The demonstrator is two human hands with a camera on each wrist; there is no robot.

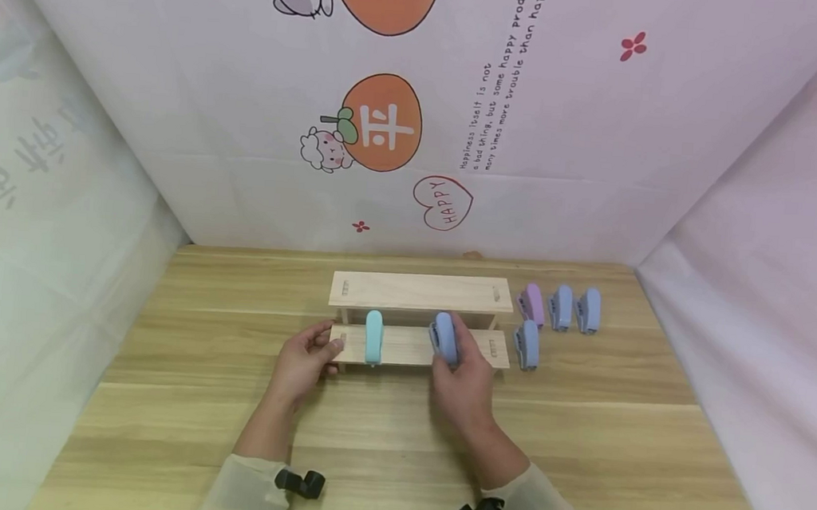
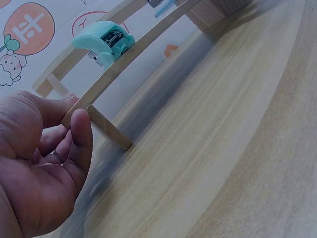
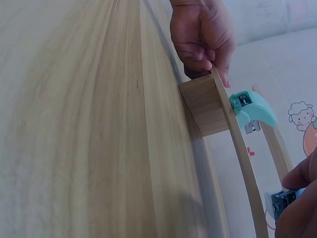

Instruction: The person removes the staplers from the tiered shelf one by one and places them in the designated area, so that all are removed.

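My left hand [image 1: 303, 359] pinches the left end of the front, lower wooden shelf [image 1: 401, 346], thumb on top and fingers beneath, as the left wrist view shows. A teal mini stapler [image 1: 374, 337] lies crosswise on that shelf, a little right of my left hand. Between thumb and fingers, my right hand [image 1: 466, 380] grips a blue mini stapler [image 1: 444, 338] over the right half of the same shelf. Whether this stapler touches the board cannot be made out. In the right wrist view, part of the blue stapler [image 3: 283, 201] is hidden by my fingers.
Behind the front shelf runs a higher wooden shelf [image 1: 420, 292]. To the right on the wood-grain table [image 1: 393, 446] stand a purple stapler [image 1: 531, 303] and several blue staplers [image 1: 589, 310]. White printed cloth [image 1: 527, 216] hangs behind and at both sides.
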